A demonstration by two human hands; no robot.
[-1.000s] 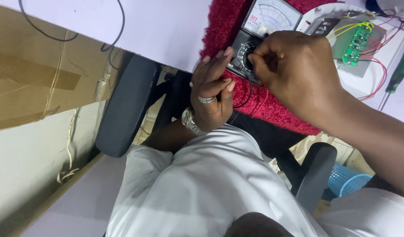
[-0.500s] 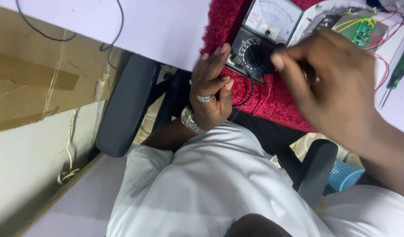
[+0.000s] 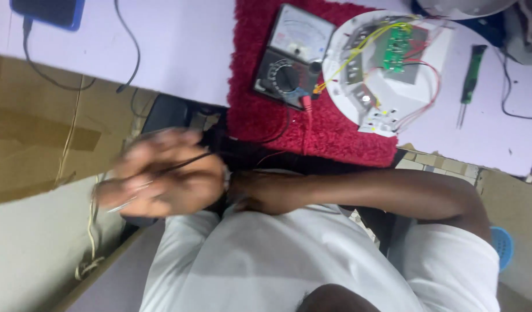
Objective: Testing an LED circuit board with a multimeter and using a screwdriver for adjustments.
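My left hand is a motion-blurred shape low at the left, over my lap. It is closed around a thin black test probe whose lead crosses the fingers. My right hand lies against my white shirt beside the left wrist, its fingers hidden. An analogue multimeter rests on a red fluffy mat on the white desk, apart from both hands. Red and black leads run from it down off the desk edge. To its right lies a round white lamp base with a green circuit board and loose wires.
A green screwdriver lies on the desk at the right. A blue device with a black cable sits at the top left. A cardboard box stands at the left, a black chair arm below the desk edge, a blue basket low right.
Both hands have left the multimeter and dropped to my lap at the lower left. The view has swung, so the meter and lamp base now show in full.
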